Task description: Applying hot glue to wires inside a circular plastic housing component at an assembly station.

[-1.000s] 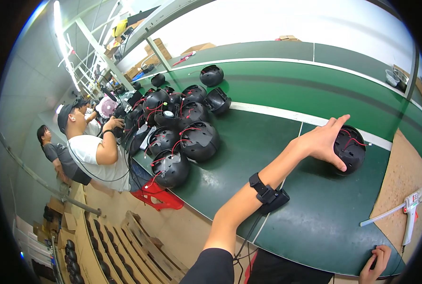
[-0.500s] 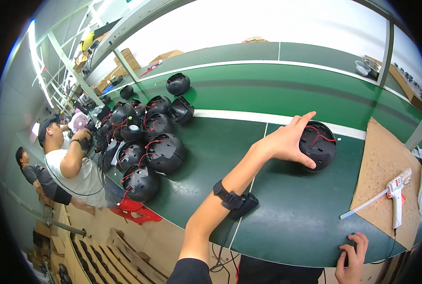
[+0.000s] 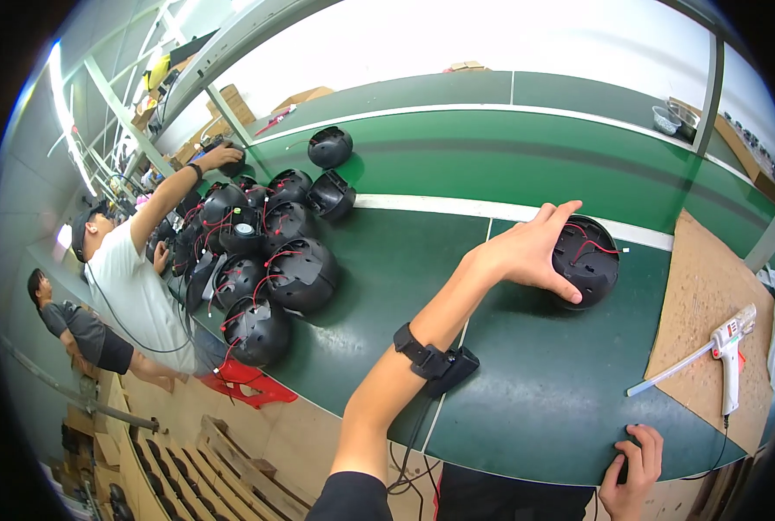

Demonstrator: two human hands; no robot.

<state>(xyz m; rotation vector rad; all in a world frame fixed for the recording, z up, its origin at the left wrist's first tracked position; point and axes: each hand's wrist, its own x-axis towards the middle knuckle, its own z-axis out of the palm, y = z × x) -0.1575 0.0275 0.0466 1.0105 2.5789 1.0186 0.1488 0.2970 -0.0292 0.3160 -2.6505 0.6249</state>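
Holding the black shell [image 3: 596, 276] by its left side with the left hand [image 3: 526, 252], thumb at the near side and fingers toward the far side, on the tabletop [image 3: 570, 382] close to the white strip [image 3: 483, 207]. Liable to tip or roll, given the rounded underside and the one-sided hold. Easy, too, to snag the red wires [image 3: 589, 247]: looped loosely across the opening, with the white plug [image 3: 625, 250] sticking out past the right rim. Worth watching as well for a catch by the strapped box [image 3: 453, 373] on the left forearm, with a cable hanging over the near edge. Resting the right hand [image 3: 633, 473] at that edge, well apart from the left, loosely curled around nothing visible. Lying rightward on a brown board [image 3: 687, 347]: a white glue gun [image 3: 730, 347], with its stick jutting past the board's left edge, in the way of a sideways sweep. Crowding the left side: more black shells [image 3: 301, 273], and beyond, at another shell, a co-worker's hand [image 3: 220, 157].
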